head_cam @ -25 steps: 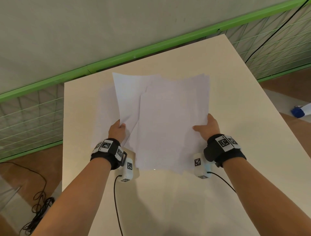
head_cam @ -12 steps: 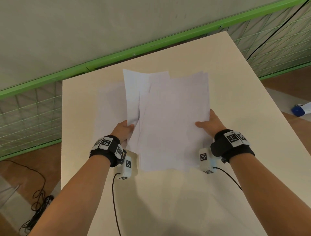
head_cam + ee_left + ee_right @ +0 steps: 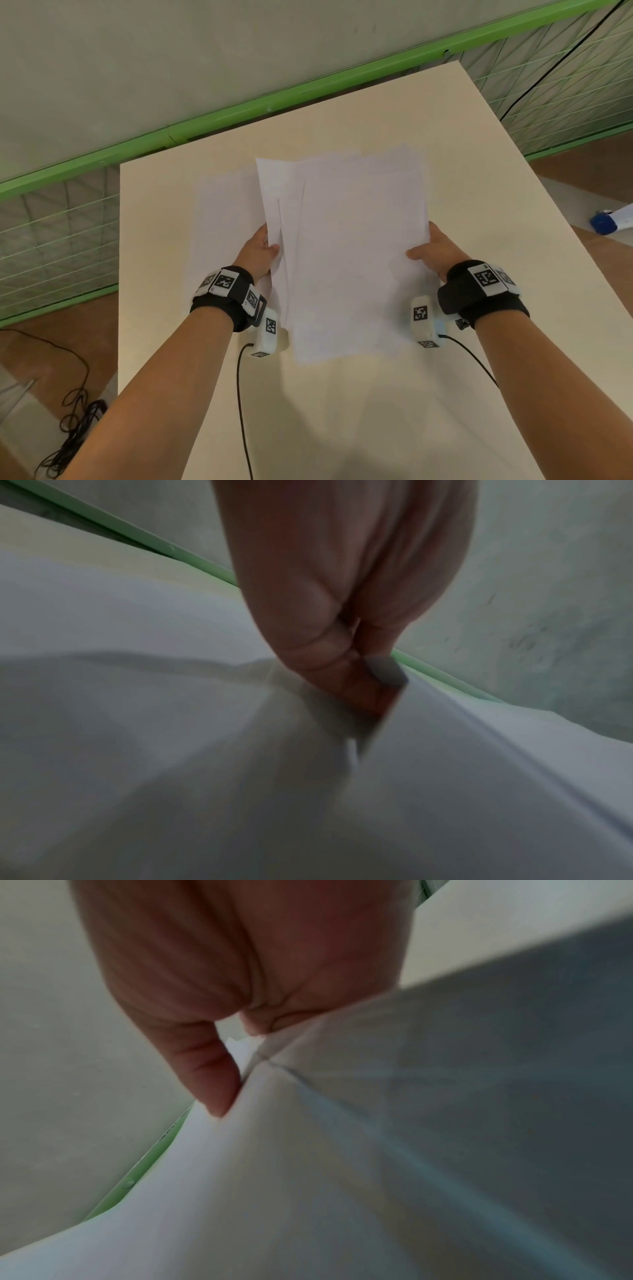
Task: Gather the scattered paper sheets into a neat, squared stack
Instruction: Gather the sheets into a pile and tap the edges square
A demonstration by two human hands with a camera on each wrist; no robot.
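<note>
Both hands grip the paper sheets (image 3: 356, 246) from opposite sides, above the table (image 3: 479, 171). Left hand (image 3: 258, 251) pinches the left edge, thumb on top of the paper; on the left wrist view I see the fingers (image 3: 329, 653) closed onto a sheet's edge (image 3: 383, 723). Right hand (image 3: 436, 248) clamps the right edge, thumb lying across the top sheet; the right wrist view shows a finger (image 3: 212, 1074) pressed against the paper (image 3: 342, 1150) where it buckles.

Largest first: pale table, running away from me toward a grey wall (image 3: 171, 51) with a green rail (image 3: 274, 106) along its foot. Next, the sheets: a loose bundle, not squared. Left-side sheets fan out past the main pile, top edges staggered. I cannot tell whether the bundle's far end touches the tabletop. Black wristbands with white marker tags on both wrists (image 3: 226, 291), each with a small white camera block (image 3: 269, 330) and a black cable trailing down. Coiled black cable on the floor at lower left (image 3: 75, 421). Blue-and-white object at the far right edge (image 3: 609, 221), too cropped to name.
</note>
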